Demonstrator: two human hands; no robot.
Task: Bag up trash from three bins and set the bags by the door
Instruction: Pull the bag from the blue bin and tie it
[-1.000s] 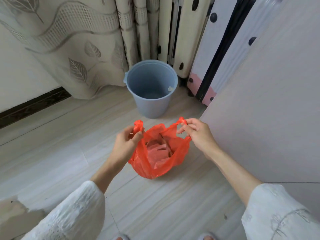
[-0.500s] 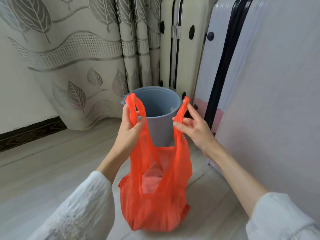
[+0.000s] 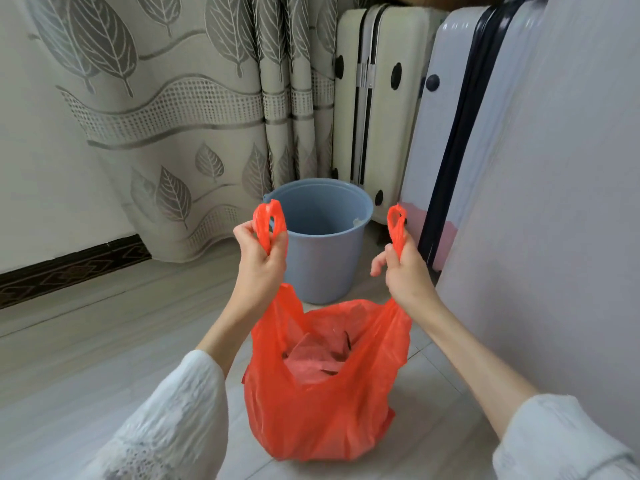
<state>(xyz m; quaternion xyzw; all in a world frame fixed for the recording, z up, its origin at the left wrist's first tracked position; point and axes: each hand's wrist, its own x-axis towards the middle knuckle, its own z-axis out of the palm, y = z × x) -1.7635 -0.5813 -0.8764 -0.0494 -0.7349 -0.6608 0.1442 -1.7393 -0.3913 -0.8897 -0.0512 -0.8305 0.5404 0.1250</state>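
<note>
No legible writing. Left hand point(image 3: 258, 261) and right hand point(image 3: 403, 268) each grip a handle of the orange bag point(image 3: 322, 386); blue bin point(image 3: 320, 237) behind, open floor point(image 3: 104, 341) left.

Bin point(image 3: 322, 237) front partly hidden behind left hand point(image 3: 258, 268) & orange bag point(image 3: 322, 393). Bag contents unclear thru plastic. Suitcases right of bin cut off at top.

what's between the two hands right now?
Head view: the blue bin shows behind the gap between left hand and right hand; the orange bag's open mouth hangs below.
</note>
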